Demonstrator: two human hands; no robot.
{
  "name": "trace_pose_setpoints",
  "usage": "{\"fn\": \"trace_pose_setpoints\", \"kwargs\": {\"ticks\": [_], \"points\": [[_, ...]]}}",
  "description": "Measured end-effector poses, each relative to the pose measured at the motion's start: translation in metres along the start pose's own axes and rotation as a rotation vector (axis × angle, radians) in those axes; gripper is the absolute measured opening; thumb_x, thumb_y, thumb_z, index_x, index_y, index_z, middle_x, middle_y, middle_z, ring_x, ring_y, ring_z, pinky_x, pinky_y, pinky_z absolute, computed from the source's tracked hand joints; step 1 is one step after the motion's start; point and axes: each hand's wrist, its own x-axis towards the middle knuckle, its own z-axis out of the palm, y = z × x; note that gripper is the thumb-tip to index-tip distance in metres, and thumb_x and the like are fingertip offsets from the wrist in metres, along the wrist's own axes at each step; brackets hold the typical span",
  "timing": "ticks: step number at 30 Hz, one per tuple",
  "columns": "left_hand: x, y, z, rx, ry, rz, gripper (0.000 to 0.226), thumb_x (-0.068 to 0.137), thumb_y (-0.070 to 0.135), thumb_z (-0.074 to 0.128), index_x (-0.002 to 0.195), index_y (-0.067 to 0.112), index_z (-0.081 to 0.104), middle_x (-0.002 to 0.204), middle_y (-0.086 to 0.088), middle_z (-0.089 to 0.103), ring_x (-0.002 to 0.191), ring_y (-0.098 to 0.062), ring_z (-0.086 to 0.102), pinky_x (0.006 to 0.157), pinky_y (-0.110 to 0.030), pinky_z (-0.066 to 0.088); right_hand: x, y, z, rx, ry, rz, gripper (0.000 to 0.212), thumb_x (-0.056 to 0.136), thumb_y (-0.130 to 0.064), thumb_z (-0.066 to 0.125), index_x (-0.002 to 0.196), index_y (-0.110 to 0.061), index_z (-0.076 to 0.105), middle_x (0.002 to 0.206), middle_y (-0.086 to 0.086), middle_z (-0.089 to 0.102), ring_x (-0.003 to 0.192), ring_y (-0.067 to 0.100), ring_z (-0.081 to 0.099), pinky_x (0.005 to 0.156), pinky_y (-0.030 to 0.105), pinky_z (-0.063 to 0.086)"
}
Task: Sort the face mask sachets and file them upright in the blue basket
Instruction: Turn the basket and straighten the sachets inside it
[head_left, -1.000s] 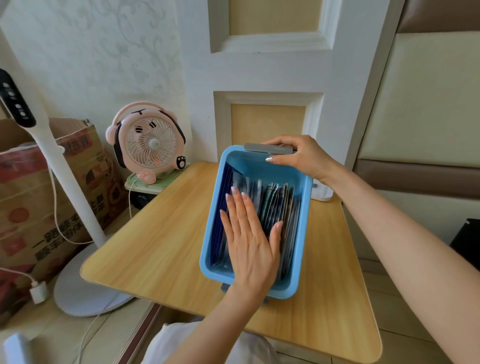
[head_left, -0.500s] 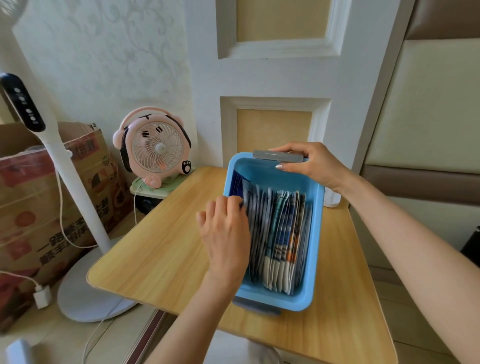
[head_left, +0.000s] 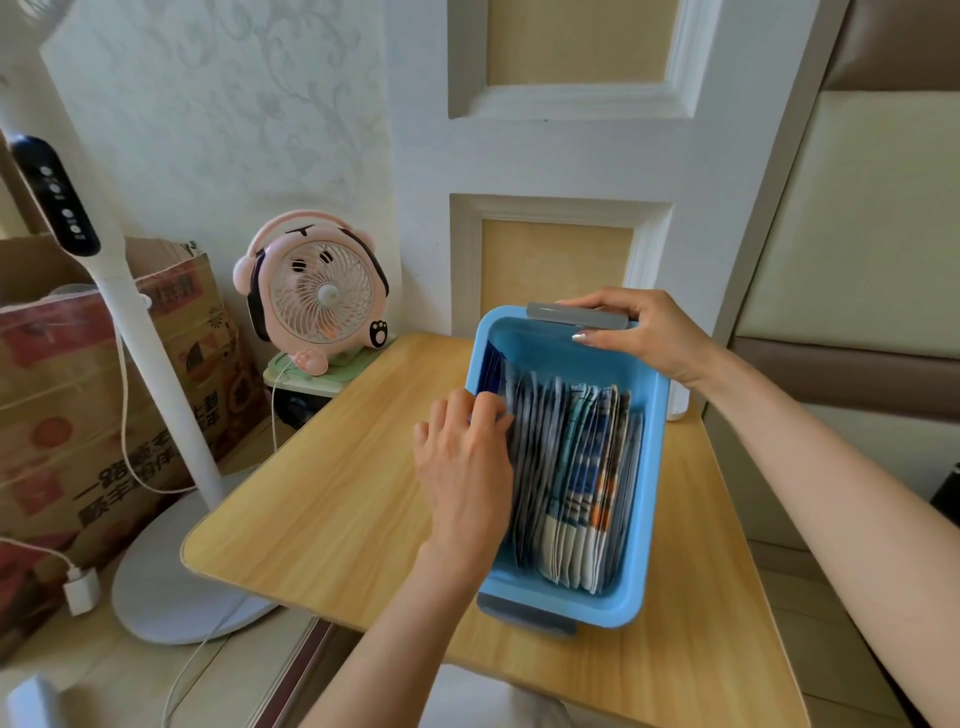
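left grip (head_left: 462, 467): fingers curled over the basket's left wall onto the top edges of the leftmost sachets, thumb against them, pinching them; the fingertips are blurred.
right grip (head_left: 644, 332): closed around the far handle (head_left: 566, 316), fingers over the top, thumb on the inner side.
face mask sachets (head_left: 571, 478): filed on edge in 1 row inside the basket, leaning slightly to the right, packed from the left grip across to the right wall; dark packets on the left, white, blue and orange ones on the right.
blue basket (head_left: 652, 493): rectangular, with 2 grey handles, 1 at each short end; it stands on the right half of the desk, its long side running from the near edge to the far edge.
near handle (head_left: 524, 618): free, close to the desk's near edge.
desk (head_left: 337, 493): light wood with rounded corners; the left half carries nothing but the left forearm above it.
pink fan (head_left: 317, 296): beyond the desk's far left corner, on a low green stand.
standing fan (head_left: 156, 374): white pole and round base on the floor, left of the desk.
cardboard box (head_left: 62, 415): behind the pole, on the far left.
panelled door (head_left: 561, 156): white, straight behind the desk's far edge.
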Motion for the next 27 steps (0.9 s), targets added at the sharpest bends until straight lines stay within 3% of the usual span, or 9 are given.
{"fn": "trace_pose_setpoints", "kwargs": {"ticks": [6, 10, 16, 20, 25, 27], "points": [[0.000, -0.007, -0.004, 0.045, -0.049, 0.090, 0.017, 0.068, 0.007, 0.072, 0.080, 0.017, 0.065, 0.076, 0.002, 0.062, 0.068, -0.020, 0.051, 0.057, -0.031, 0.036, 0.001, 0.001, -0.001, 0.007, 0.008, 0.007, 0.032, 0.082, -0.014, 0.070, 0.110, -0.030, 0.066, 0.099, -0.016, 0.065, 0.082, -0.011, 0.056, 0.072, 0.005, 0.044], [0.010, -0.003, -0.002, 0.077, -0.114, 0.059, 0.018, 0.061, 0.007, 0.070, 0.072, 0.017, 0.059, 0.070, 0.002, 0.055, 0.064, -0.019, 0.047, 0.055, -0.030, 0.035, 0.001, 0.001, -0.002, -0.009, 0.012, 0.010, 0.033, 0.081, -0.015, 0.071, 0.109, -0.033, 0.066, 0.100, -0.015, 0.066, 0.083, -0.008, 0.056, 0.072, 0.005, 0.044], [0.020, 0.000, -0.002, 0.162, -0.258, 0.185, 0.031, 0.047, 0.008, 0.074, 0.069, 0.016, 0.053, 0.070, 0.002, 0.053, 0.064, -0.021, 0.048, 0.053, -0.030, 0.034, -0.001, 0.001, -0.002, -0.023, 0.015, 0.003, 0.034, 0.081, -0.016, 0.071, 0.108, -0.036, 0.065, 0.099, -0.016, 0.065, 0.091, 0.003, 0.057, 0.078, 0.014, 0.044], [0.030, -0.010, -0.004, 0.044, -0.391, 0.208, 0.023, 0.068, 0.018, 0.071, 0.083, 0.017, 0.054, 0.092, 0.003, 0.052, 0.082, -0.020, 0.047, 0.066, -0.031, 0.039, 0.000, 0.002, -0.002, -0.016, 0.008, 0.007, 0.035, 0.081, -0.016, 0.071, 0.110, -0.033, 0.065, 0.101, -0.014, 0.065, 0.094, 0.007, 0.057, 0.083, 0.020, 0.044], [0.030, -0.017, -0.003, -0.011, -0.375, 0.280, 0.022, 0.069, 0.021, 0.069, 0.082, 0.019, 0.051, 0.079, 0.006, 0.058, 0.072, -0.014, 0.036, 0.063, -0.027, 0.024, 0.000, 0.001, -0.002, -0.005, 0.008, 0.012, 0.034, 0.080, -0.016, 0.071, 0.108, -0.035, 0.065, 0.100, -0.015, 0.065, 0.093, 0.006, 0.057, 0.083, 0.020, 0.044], [0.029, -0.016, -0.003, -0.018, -0.387, 0.236, 0.025, 0.072, 0.021, 0.066, 0.090, 0.019, 0.049, 0.081, 0.008, 0.062, 0.076, -0.016, 0.043, 0.065, -0.027, 0.024, 0.000, 0.001, -0.001, -0.004, 0.007, 0.014, 0.034, 0.080, -0.016, 0.071, 0.108, -0.035, 0.065, 0.100, -0.015, 0.064, 0.093, 0.005, 0.056, 0.082, 0.019, 0.043]]}}
